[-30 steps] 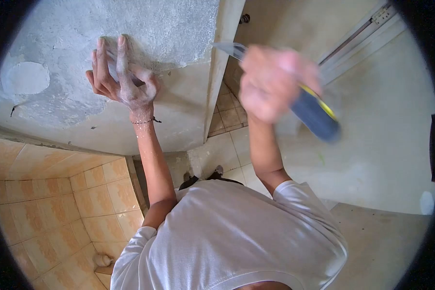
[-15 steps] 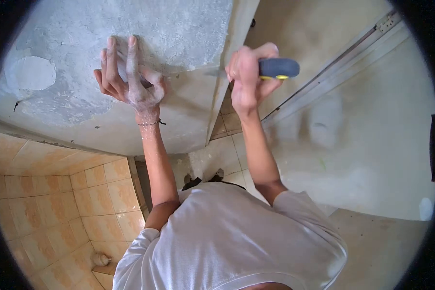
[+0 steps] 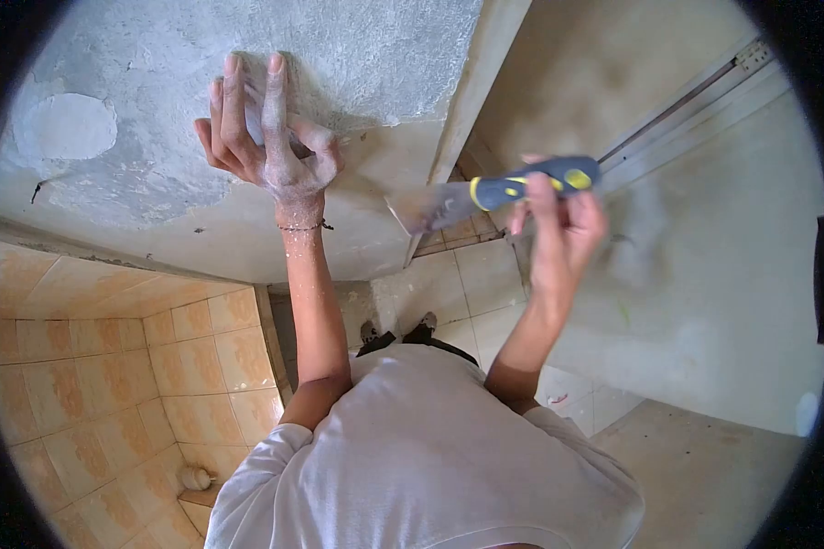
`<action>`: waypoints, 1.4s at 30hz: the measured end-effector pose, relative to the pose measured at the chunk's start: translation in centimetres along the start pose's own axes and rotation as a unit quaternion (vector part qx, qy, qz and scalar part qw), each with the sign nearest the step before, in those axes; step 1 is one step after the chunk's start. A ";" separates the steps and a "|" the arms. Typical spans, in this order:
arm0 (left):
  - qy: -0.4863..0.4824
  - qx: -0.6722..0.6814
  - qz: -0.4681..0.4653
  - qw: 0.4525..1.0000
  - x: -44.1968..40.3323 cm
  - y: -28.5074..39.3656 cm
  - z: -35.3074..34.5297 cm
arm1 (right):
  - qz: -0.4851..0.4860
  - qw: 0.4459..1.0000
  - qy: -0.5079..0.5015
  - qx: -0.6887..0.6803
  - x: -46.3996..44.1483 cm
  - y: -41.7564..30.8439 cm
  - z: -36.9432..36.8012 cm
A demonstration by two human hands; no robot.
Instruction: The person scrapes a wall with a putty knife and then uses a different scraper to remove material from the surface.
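Note:
My left hand [image 3: 270,137], dusted white, rests with spread fingers on the rough grey patch of the wall [image 3: 375,55]. Something pale shows between its fingers and the wall, too hidden to name. My right hand [image 3: 558,220] grips the dark blue and yellow handle of a scraper [image 3: 540,183]. The scraper's wide blade [image 3: 435,208] points left, near the wall's edge, and is slightly blurred. Whether the blade touches the wall I cannot tell. A round smooth pale spot [image 3: 78,126] lies on the wall left of my left hand.
Orange-patterned tiles [image 3: 192,352] cover the lower left, with a small round object [image 3: 195,478] on a ledge. Floor tiles [image 3: 421,288] and my shoes show below. A metal strip with a hinge [image 3: 753,57] runs along the upper right, beside a pale surface [image 3: 714,274].
My right hand has moved right and down from the wall's edge, and the scraper has turned so its blade shows. My left hand keeps its pose while the view shifts slightly.

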State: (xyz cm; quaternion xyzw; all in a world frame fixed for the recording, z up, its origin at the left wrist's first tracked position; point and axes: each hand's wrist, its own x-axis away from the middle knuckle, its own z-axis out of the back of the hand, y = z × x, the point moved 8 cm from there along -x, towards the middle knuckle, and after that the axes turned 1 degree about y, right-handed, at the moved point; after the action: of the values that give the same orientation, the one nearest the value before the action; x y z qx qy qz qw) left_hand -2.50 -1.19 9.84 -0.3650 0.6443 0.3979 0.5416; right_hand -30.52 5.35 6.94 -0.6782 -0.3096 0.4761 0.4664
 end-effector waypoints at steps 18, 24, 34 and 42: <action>0.011 0.022 0.039 0.999 -0.6 0.8 0.3 | -0.122 0.962 -0.140 -0.200 7.7 8.1 -5.6; 0.017 0.024 0.004 1.000 -0.7 0.8 0.2 | -0.066 0.973 -0.148 -0.164 7.5 7.2 -3.7; 0.008 0.033 0.005 0.999 -0.6 0.7 0.4 | 0.171 0.964 -0.095 0.182 4.7 5.4 -7.4; -0.010 0.016 -0.013 1.000 -0.9 1.1 0.4 | 0.196 0.952 -0.050 0.232 5.2 6.4 -9.7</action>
State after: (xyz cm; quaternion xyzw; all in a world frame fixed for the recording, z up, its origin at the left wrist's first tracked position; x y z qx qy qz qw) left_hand -3.17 -0.37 10.84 -0.3608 0.6404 0.3837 0.5590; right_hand -19.75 4.20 0.17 -0.5741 -0.0749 0.6500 0.4922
